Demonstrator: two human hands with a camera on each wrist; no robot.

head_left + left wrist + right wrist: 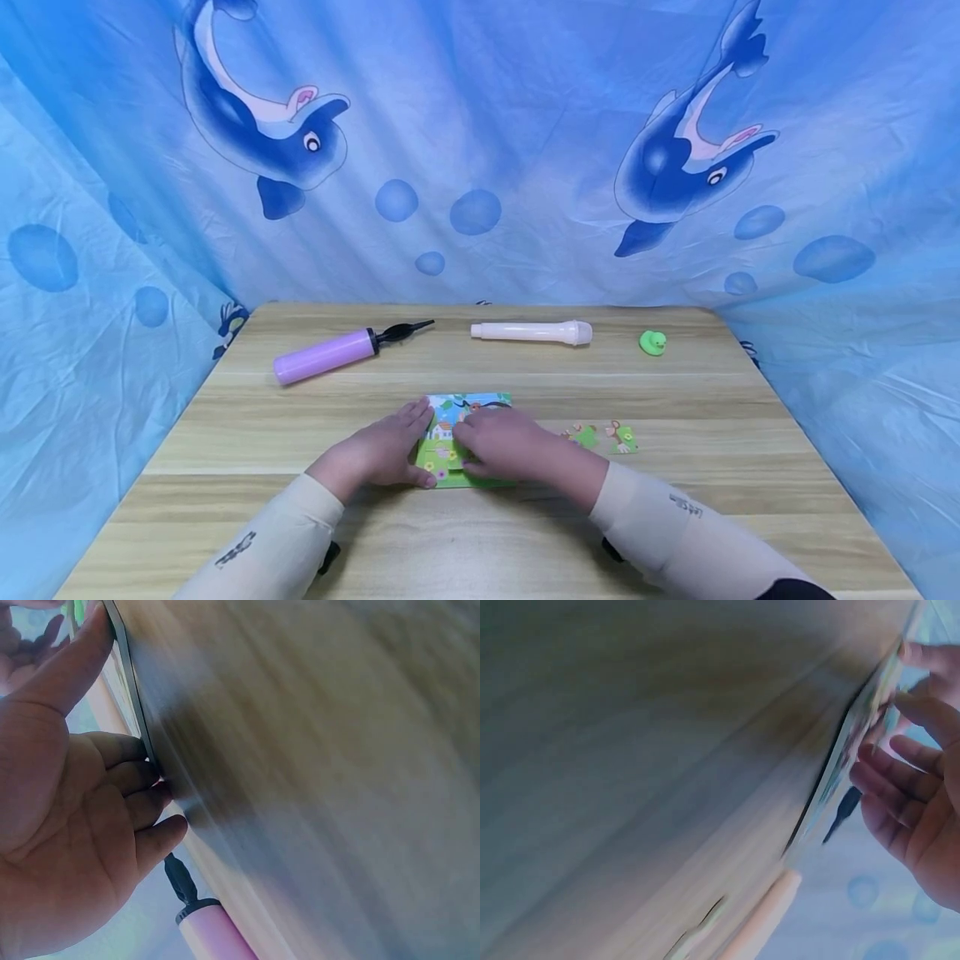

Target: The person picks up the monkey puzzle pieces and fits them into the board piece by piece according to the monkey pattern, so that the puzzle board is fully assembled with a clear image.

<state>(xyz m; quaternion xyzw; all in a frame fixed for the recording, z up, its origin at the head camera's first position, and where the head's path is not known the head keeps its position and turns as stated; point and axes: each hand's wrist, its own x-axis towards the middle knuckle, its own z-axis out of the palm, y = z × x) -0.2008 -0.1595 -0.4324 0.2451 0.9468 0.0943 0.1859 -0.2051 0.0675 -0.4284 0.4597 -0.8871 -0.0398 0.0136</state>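
A flat picture puzzle board (441,481) with a bright garden scene lies on the table. My left hand (386,442) rests along its left side, fingers at the upper corner and thumb at the lower one. In the left wrist view the fingers (142,780) meet the board's edge. My right hand (498,442) lies over the board's right part, thumb and forefinger spread across a puzzle piece (467,455) at the surface, mostly hidden by the hand. Beside it a darker green strip shows. Two loose puzzle pieces, one green (583,435) and one with a monkey (622,436), lie to the right.
A purple hand pump (326,358) with a black nozzle lies at the back left. A white toy microphone (531,332) lies at the back middle, and a green toy duck (652,342) at the back right. Blue dolphin-print cloth (480,150) hangs behind the table.
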